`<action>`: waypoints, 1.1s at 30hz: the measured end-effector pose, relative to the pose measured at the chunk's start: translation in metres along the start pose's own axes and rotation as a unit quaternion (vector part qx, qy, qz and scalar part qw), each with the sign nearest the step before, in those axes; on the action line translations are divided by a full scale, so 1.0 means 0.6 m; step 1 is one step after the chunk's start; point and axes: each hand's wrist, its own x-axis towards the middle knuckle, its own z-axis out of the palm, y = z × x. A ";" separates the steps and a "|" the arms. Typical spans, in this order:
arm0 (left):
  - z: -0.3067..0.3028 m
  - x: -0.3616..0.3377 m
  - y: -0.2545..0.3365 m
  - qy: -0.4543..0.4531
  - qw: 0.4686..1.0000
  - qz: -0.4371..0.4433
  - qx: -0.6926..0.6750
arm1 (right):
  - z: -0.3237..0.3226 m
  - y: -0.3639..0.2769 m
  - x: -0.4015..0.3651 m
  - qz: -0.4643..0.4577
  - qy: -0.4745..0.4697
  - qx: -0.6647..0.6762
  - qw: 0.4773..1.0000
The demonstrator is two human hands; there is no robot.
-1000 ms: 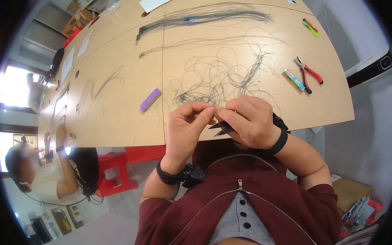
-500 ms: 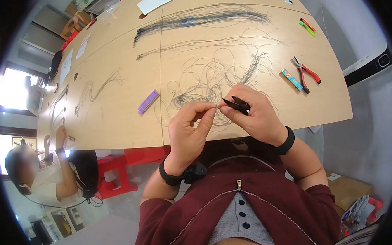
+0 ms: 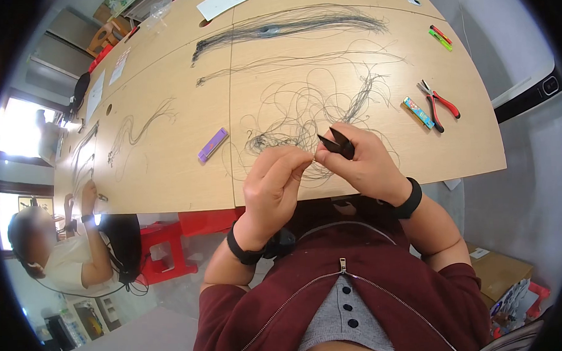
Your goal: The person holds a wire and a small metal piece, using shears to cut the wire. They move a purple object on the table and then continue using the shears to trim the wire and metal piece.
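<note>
My left hand (image 3: 274,188) is pinched closed near the table's front edge, its fingertips on a tiny piece too small to name. My right hand (image 3: 367,165) touches fingertips with it and is closed around small black snips (image 3: 340,143), whose two blades stand apart, pointing up and left. Just beyond both hands lies a loose tangle of thin dark strands (image 3: 291,128). Farther back are a thin bundle of strands (image 3: 301,63) and a thicker dark bundle (image 3: 287,28), both laid out lengthwise.
A purple box (image 3: 213,145) lies left of the tangle. To the right are a blue-yellow packet (image 3: 418,113), red-handled pliers (image 3: 440,106) and green and red tools (image 3: 440,38). A co-worker (image 3: 64,247) sits at the left beside a red stool (image 3: 168,252).
My left hand has turned, its thumb and fingers now closer together. The snips in my right hand have tilted more upright, and their blades look wider apart.
</note>
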 end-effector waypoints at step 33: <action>-0.018 0.004 -0.018 0.041 0.995 -0.091 0.014 | -0.002 0.012 -0.003 0.154 -0.085 0.268 0.947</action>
